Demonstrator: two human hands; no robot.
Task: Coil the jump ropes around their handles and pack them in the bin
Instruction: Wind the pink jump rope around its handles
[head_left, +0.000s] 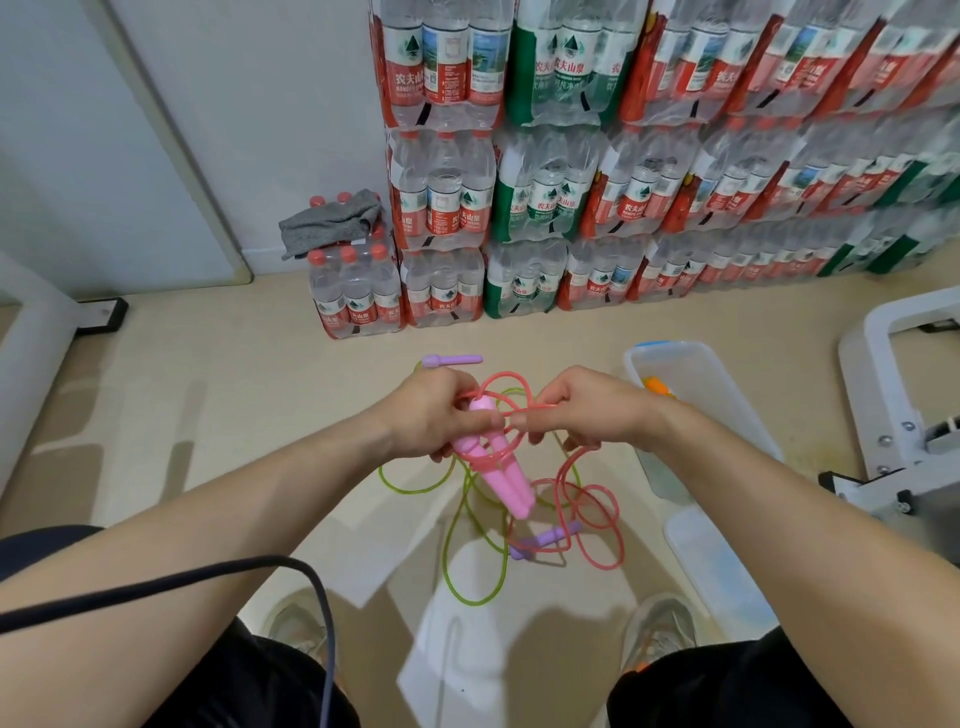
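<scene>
While the left hand (434, 410) grips the two pink handles (501, 475) side by side, fingers curled round their upper ends, the right hand (582, 410) pinches a loop of the pink rope (589, 512) just beside them. A few turns of that rope circle the handles, and the rest hangs in loose loops toward the floor.

The clear plastic bin (711, 379) stands on the floor to the right, open, with something orange (655, 387) at its far end. What the orange thing is cannot be told. The right forearm covers the bin's near end, so anything lying there is hidden. Nearer the person lies a clear flat piece (717, 566), perhaps the bin's lid.

The green rope (467, 561) sprawls on the floor beneath the hands. One purple handle (451, 360) lies beyond the hands, and the other (545, 538) lies partly under the pink loops. Shrink-wrapped packs of water bottles (571, 182) stack against the wall, cut off at the top and right. A grey cloth (332, 221) is draped on a low pack.
</scene>
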